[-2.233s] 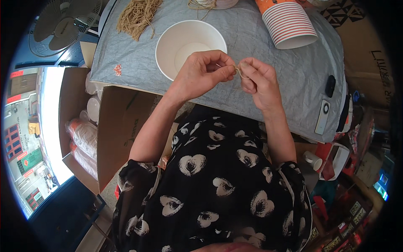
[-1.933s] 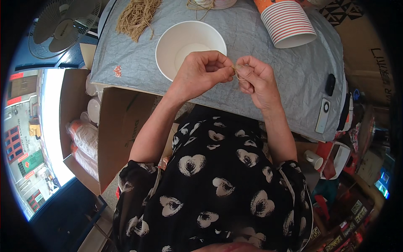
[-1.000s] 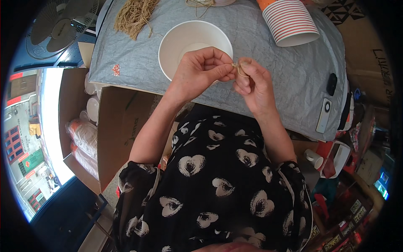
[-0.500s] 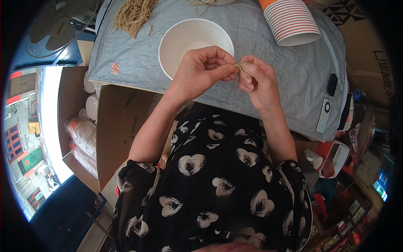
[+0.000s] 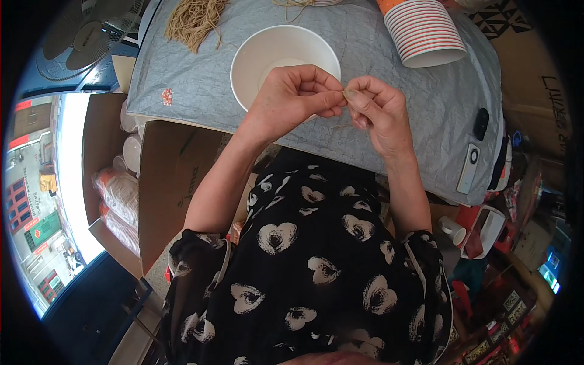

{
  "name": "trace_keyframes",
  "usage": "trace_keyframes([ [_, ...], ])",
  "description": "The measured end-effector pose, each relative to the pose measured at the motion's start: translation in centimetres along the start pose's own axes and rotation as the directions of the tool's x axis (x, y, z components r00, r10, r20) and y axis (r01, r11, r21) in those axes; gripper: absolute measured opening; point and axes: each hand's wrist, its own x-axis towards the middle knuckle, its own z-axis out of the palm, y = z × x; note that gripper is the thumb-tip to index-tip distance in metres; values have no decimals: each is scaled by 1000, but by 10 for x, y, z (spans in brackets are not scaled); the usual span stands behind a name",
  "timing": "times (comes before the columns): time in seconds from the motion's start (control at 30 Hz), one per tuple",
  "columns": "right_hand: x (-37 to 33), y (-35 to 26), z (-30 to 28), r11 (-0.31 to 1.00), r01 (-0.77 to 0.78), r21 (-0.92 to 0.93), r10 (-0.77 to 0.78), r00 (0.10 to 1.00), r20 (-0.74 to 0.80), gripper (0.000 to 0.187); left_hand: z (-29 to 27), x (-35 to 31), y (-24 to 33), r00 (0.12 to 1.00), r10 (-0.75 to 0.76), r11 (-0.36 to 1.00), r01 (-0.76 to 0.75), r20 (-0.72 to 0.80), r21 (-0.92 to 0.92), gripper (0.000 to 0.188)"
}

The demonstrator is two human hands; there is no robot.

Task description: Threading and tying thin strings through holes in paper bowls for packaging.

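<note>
My left hand [image 5: 296, 100] and my right hand [image 5: 378, 112] meet fingertip to fingertip just over the near rim of a white paper bucket [image 5: 258, 58]. Both are closed in a pinch on a thin tan string [image 5: 344, 91], which is mostly hidden by the fingers. A faint loose strand seems to trail below them over the grey cloth. At the far left of the table lies a bundle of the same tan string [image 5: 193, 23]. More string [image 5: 293, 5] rests at the back edge on something round and striped.
The table wears a crinkled grey cover [image 5: 176, 67]. A stack of striped paper buckets [image 5: 424, 33] lies at the far right. On the right edge are a black object [image 5: 481, 124] and a silver device [image 5: 468, 168]. An open carton [image 5: 167, 182] with wrapped cups stands left; a fan [image 5: 88, 36] is behind.
My fingertips have drawn closer together, and the string loop that showed between them is now mostly covered. My right hand has shifted slightly to the right.
</note>
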Motion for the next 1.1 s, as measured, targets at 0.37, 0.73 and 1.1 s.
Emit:
trace_keyframes([
  [0.37,-2,15,-2,959,-68,276,80,996,-32,13,-1,1,-4,999,36,999,-35,15,-19,15],
  [0.73,1,-2,-3,989,67,-133,-62,997,39,10,2,1,1,1000,10,1000,-10,2,26,15],
  [1.1,-1,7,-4,987,24,162,-9,995,-99,14,0,2,-1,1000,-21,1000,20,18,3,16],
])
